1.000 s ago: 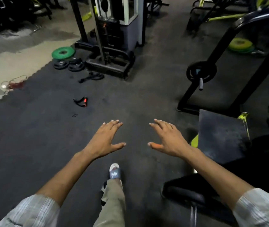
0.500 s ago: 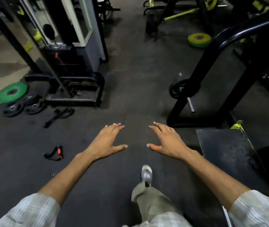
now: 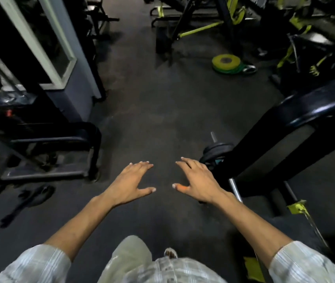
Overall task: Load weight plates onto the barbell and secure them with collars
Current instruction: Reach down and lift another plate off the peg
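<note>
Hovering palm-down above the dark floor, the left hand and right hand spread their fingers, empty; black plates sit just beside the right hand.

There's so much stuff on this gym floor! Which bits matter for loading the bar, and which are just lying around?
For the job:
- left hand and right hand, both empty
- black plates near the right hand
- yellow-green plates on the floor

Just lying about:
- strap handle on the floor
- cable machine
</note>
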Demonstrator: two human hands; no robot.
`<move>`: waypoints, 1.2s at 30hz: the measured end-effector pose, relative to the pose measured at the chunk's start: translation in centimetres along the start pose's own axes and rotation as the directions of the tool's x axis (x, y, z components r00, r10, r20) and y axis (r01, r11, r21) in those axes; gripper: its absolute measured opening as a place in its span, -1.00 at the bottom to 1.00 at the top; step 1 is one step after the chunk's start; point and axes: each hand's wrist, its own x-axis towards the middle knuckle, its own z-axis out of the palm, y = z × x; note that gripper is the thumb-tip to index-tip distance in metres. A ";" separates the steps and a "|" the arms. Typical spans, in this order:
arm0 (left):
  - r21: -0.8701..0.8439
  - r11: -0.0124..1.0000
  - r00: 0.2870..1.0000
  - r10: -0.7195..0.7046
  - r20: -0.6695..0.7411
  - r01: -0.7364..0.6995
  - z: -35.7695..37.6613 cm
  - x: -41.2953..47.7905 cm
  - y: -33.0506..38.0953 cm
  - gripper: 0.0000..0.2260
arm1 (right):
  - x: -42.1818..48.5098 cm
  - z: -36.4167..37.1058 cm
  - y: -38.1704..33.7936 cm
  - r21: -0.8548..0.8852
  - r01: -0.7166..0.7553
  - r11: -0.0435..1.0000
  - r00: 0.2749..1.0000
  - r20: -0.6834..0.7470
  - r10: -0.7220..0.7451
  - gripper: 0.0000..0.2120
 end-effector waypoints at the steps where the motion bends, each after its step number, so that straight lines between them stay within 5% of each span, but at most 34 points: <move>1: 0.001 1.000 1.000 0.014 0.006 -0.014 -0.8 2.5 -1.0 -0.12 | 2.0 -0.7 0.8 0.002 -0.009 1.000 1.000 -0.006 0.009 -0.15; 11: 0.018 0.968 0.951 0.243 0.190 -0.251 -6.4 33.6 -11.0 -0.07 | 22.8 -4.2 11.6 0.040 -0.274 0.961 0.961 -0.010 0.275 -0.20; 18: 0.007 0.859 0.797 0.472 0.376 -0.512 -10.7 53.7 -9.8 0.08 | 30.6 -8.2 18.3 0.171 -0.526 0.833 0.841 -0.042 0.540 -0.20; 30: -0.061 0.607 0.454 0.653 0.606 -0.792 -6.8 79.8 4.5 -0.08 | 35.6 -9.7 32.8 0.430 -0.800 0.419 0.464 -0.001 0.886 -0.20; 36: -0.157 0.362 0.151 0.689 0.709 -0.919 -4.0 86.3 13.5 -0.26 | 34.9 -10.0 34.8 0.550 -0.828 0.109 0.165 0.052 0.985 -0.22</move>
